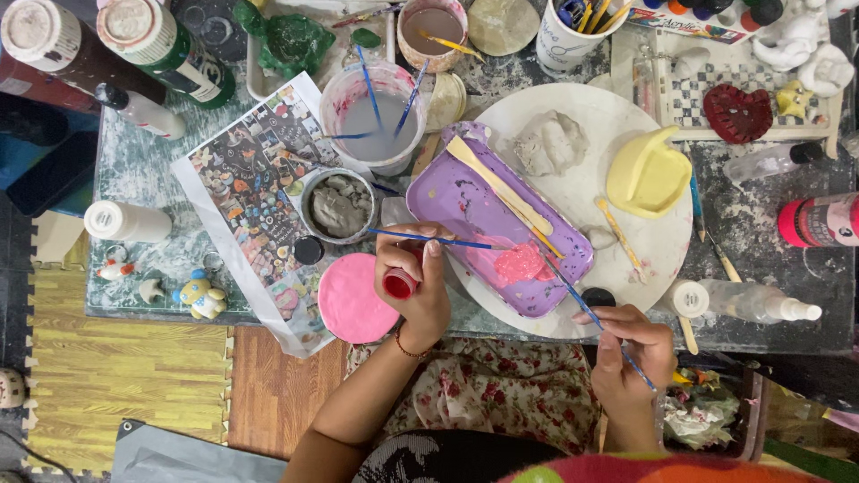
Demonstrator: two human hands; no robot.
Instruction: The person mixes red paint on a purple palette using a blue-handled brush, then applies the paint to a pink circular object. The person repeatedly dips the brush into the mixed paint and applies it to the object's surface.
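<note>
Here the left hand (413,286) is closed around a small red paint bottle (399,283) beside the purple rectangular plastic tray (465,210), while the right hand (631,344) grips a thin blue-handled paintbrush (582,302) whose tip touches the pink paint blob (521,264) in that tray.

At top left stand two tall bottles, one dark brown (55,46) and one green with a white label (170,46). A small white bottle (127,221) lies at the left edge. A colourful printed sheet (255,192) lies beside the grey cup. A pink-labelled bottle (819,220) lies at right, a clear spray bottle (750,301) below it
</note>
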